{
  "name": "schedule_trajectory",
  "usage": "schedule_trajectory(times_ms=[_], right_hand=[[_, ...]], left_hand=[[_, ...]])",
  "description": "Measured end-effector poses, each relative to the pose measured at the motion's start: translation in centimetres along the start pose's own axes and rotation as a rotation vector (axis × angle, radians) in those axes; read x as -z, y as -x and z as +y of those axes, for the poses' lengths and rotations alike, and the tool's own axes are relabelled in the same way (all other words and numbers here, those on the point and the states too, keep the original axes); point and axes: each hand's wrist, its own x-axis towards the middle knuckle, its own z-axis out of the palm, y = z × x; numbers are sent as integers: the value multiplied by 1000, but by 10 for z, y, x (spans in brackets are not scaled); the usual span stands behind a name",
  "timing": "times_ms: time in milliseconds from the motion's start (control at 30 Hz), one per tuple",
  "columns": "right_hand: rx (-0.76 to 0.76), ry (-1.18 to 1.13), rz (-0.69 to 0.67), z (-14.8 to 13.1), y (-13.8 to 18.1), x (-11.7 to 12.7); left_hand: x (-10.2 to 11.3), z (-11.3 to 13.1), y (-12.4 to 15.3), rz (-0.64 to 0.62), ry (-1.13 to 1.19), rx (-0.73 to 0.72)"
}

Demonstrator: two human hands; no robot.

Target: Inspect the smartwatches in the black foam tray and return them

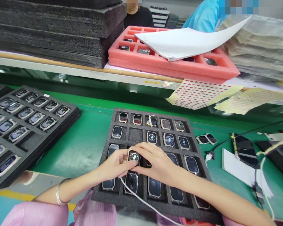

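Both hands meet over a black foam tray of smartwatch bodies. A watch body with a lit screen is pinched between my left hand and my right hand, just above the tray's third row. A white cable runs from under the watch toward the near edge. Several cells around hold watch bodies, some with lit screens, some dark. One cell in the second row is bare.
A second foam tray of watches lies at left on the green bench. A phone, two loose watch bodies and white paper lie at right. A pink foam tray and stacked black foam sit on the shelf; two people stand behind.
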Motion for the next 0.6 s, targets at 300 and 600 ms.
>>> schedule_trajectory(times_ms=[300, 600], right_hand=[[-24, -21, -21, -1, 1, -2], [-93, -250, -45, 23, -22, 32]], left_hand=[[2, -4, 0, 7, -14, -13], [-2, 1, 4, -152, 42, -39]])
